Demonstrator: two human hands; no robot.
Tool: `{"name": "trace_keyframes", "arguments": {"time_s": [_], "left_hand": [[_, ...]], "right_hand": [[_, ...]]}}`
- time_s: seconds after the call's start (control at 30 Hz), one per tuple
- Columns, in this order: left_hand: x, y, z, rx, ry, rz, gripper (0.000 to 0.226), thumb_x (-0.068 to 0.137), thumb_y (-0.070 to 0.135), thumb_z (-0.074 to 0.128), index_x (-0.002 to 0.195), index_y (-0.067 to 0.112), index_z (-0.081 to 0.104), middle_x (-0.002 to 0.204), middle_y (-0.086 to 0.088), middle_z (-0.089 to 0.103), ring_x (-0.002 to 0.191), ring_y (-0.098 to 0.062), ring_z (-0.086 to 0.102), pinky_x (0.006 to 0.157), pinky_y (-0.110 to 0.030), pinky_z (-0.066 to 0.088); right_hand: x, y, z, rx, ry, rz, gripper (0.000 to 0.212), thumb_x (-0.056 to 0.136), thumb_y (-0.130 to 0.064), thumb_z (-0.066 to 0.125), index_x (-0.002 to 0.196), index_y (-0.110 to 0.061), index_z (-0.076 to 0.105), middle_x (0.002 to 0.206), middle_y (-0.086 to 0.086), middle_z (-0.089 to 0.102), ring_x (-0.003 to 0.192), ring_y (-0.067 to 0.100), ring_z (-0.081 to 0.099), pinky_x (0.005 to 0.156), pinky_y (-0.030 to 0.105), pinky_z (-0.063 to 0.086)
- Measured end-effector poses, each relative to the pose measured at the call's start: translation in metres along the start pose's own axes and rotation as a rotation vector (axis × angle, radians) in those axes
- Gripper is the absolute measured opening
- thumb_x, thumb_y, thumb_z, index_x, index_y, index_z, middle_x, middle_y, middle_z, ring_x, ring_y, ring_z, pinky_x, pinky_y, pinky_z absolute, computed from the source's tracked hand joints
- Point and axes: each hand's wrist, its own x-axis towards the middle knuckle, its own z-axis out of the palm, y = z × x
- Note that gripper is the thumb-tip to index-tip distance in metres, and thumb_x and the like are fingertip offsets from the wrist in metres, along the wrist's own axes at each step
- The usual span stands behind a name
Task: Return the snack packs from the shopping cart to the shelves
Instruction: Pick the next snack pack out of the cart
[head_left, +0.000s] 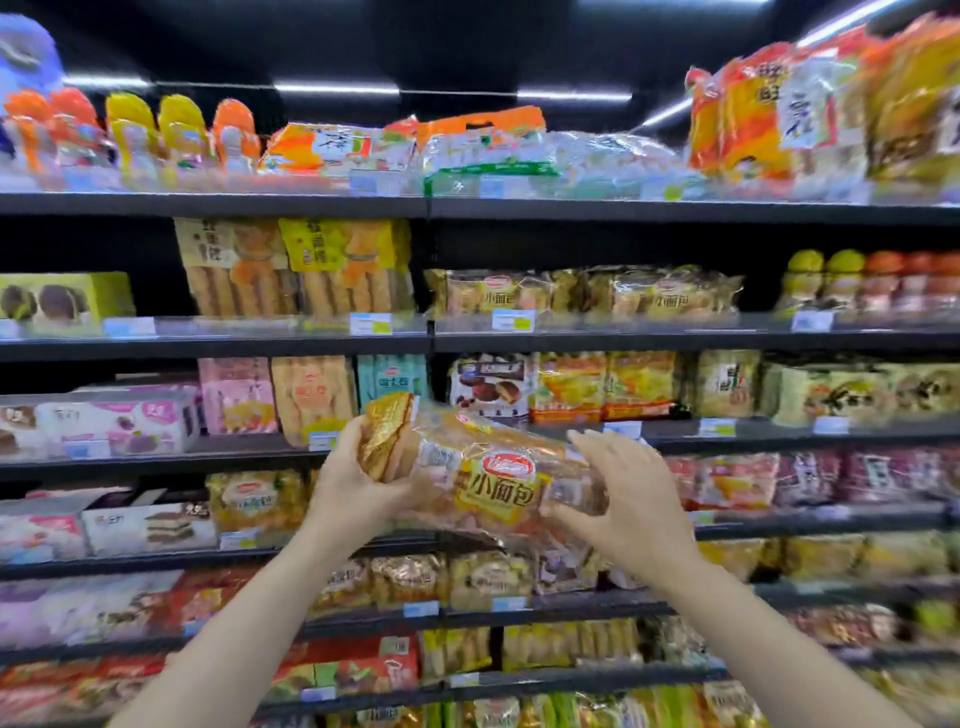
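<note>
I hold a clear pack of small breads with a yellow label (488, 478) in front of the shelves, at the height of the third and fourth boards. My left hand (358, 478) grips its left, gold-foil end. My right hand (623, 493) holds the right end from below, fingers curled under the pack. Packs of the same kind (587, 293) lie on the second shelf, upper right of my hands. The shopping cart is out of view.
Dark shelf boards (727, 338) run the full width, packed with snack and bread packs. Pink and white boxes (119, 421) sit at the left. Orange bags (753, 119) stand on the top shelf at the right. Price tags (511, 319) line the shelf edges.
</note>
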Motion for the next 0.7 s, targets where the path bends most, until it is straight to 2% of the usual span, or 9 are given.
{"name": "trace_keyframes", "arguments": {"time_s": [0.07, 0.13, 0.17, 0.23, 0.3, 0.4, 0.5, 0.57, 0.7], "left_hand": [[0.008, 0.009, 0.026, -0.036, 0.028, -0.025, 0.063, 0.062, 0.03, 0.088, 0.115, 0.023, 0.055, 0.096, 0.005, 0.07, 0.085, -0.004, 0.068, 0.071, -0.022, 0.056], [0.017, 0.017, 0.047, -0.059, 0.066, -0.037, 0.07, 0.061, 0.031, 0.088, 0.121, 0.017, 0.054, 0.099, 0.006, 0.069, 0.085, -0.003, 0.067, 0.072, -0.02, 0.055], [0.022, 0.021, 0.056, -0.067, 0.089, -0.04, 0.074, 0.062, 0.032, 0.088, 0.125, 0.017, 0.052, 0.104, 0.005, 0.068, 0.09, -0.005, 0.066, 0.077, -0.022, 0.054], [0.032, 0.031, 0.071, -0.072, 0.129, -0.041, 0.076, 0.065, 0.033, 0.087, 0.129, 0.017, 0.05, 0.11, 0.005, 0.065, 0.097, -0.007, 0.062, 0.087, -0.027, 0.05], [0.042, 0.036, 0.084, -0.093, 0.144, -0.032, 0.064, 0.068, 0.031, 0.085, 0.122, 0.023, 0.052, 0.104, 0.01, 0.065, 0.093, -0.001, 0.061, 0.083, -0.024, 0.049], [0.058, 0.041, 0.099, -0.102, 0.145, -0.019, 0.059, 0.067, 0.035, 0.083, 0.115, 0.029, 0.05, 0.099, 0.013, 0.064, 0.087, 0.005, 0.06, 0.073, -0.015, 0.045], [0.079, 0.04, 0.108, -0.13, 0.145, -0.006, 0.072, 0.058, 0.047, 0.08, 0.12, 0.03, 0.048, 0.105, 0.013, 0.063, 0.095, 0.0, 0.06, 0.082, -0.023, 0.047], [0.097, 0.037, 0.111, -0.138, 0.149, 0.017, 0.075, 0.057, 0.049, 0.079, 0.123, 0.03, 0.05, 0.105, 0.013, 0.064, 0.095, 0.0, 0.061, 0.084, -0.026, 0.048], [0.146, 0.027, 0.114, -0.186, 0.169, 0.066, 0.07, 0.06, 0.049, 0.08, 0.122, 0.029, 0.052, 0.106, 0.013, 0.067, 0.098, -0.002, 0.064, 0.088, -0.031, 0.051]], "right_hand": [[-0.004, 0.03, -0.011, 0.061, 0.04, 0.147, 0.093, 0.069, -0.082, 0.047, 0.146, -0.032, 0.032, 0.153, -0.006, 0.028, 0.141, 0.016, 0.025, 0.115, 0.043, 0.026], [-0.007, 0.053, -0.022, 0.205, 0.037, 0.307, 0.097, 0.068, -0.073, 0.059, 0.149, -0.036, 0.018, 0.158, -0.01, 0.007, 0.144, 0.015, 0.014, 0.113, 0.041, 0.026], [-0.007, 0.064, -0.026, 0.289, 0.03, 0.382, 0.101, 0.069, -0.069, 0.063, 0.15, -0.037, 0.013, 0.159, -0.012, 0.003, 0.145, 0.015, 0.013, 0.112, 0.04, 0.028], [-0.005, 0.079, -0.028, 0.437, 0.003, 0.49, 0.108, 0.069, -0.064, 0.068, 0.151, -0.035, 0.005, 0.159, -0.01, 0.006, 0.144, 0.017, 0.017, 0.111, 0.041, 0.029], [-0.001, 0.088, -0.025, 0.578, -0.049, 0.541, 0.112, 0.069, -0.059, 0.072, 0.152, -0.035, 0.0, 0.159, -0.006, 0.013, 0.143, 0.02, 0.023, 0.11, 0.042, 0.03], [0.012, 0.09, -0.018, 0.699, -0.053, 0.556, 0.114, 0.072, -0.051, 0.075, 0.151, -0.036, -0.006, 0.159, -0.004, 0.013, 0.143, 0.024, 0.024, 0.109, 0.043, 0.03], [0.036, 0.093, -0.016, 0.687, 0.033, 0.532, 0.114, 0.075, -0.045, 0.076, 0.149, -0.041, -0.01, 0.159, -0.009, 0.01, 0.143, 0.022, 0.024, 0.105, 0.039, 0.034], [0.057, 0.099, -0.017, 0.639, 0.089, 0.502, 0.115, 0.073, -0.046, 0.077, 0.148, -0.045, -0.011, 0.158, -0.009, 0.016, 0.14, 0.022, 0.03, 0.099, 0.035, 0.038], [0.105, 0.11, -0.017, 0.637, 0.142, 0.401, 0.114, 0.068, -0.056, 0.074, 0.148, -0.047, -0.008, 0.158, -0.013, 0.013, 0.143, 0.016, 0.023, 0.11, 0.042, 0.03]]}}
